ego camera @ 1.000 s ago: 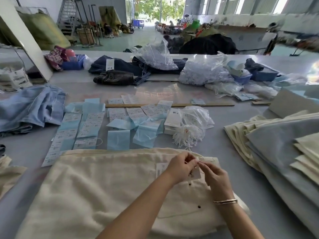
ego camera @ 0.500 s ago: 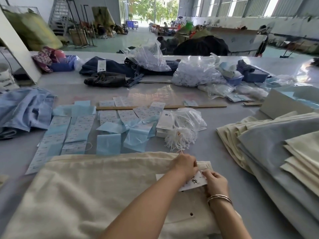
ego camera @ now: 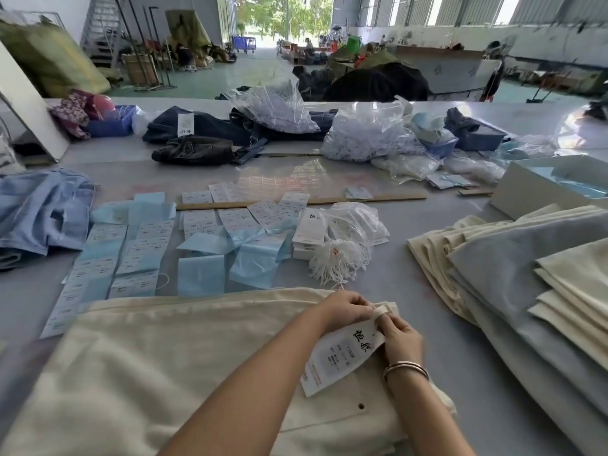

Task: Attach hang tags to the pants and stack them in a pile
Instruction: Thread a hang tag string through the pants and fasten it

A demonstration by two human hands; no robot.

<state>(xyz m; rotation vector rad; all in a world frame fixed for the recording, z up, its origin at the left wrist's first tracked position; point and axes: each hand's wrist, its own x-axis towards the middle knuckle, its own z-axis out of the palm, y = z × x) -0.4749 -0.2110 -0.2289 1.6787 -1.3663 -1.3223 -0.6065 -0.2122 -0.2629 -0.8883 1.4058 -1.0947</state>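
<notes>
Cream pants (ego camera: 171,366) lie flat on the bench (ego camera: 437,291). At their waistband corner the left hand (ego camera: 345,307) and the right hand (ego camera: 401,337) meet, fingers curled and pinching the top end of a white hang tag (ego camera: 342,353). The tag slants down across the cloth between both wrists. Folded pants (ego camera: 513,278) are piled to the right.

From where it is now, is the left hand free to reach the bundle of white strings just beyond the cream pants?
Probably not yet: the left hand is pinching at the hang tag with the right hand. The path to the strings looks unobstructed.
</notes>
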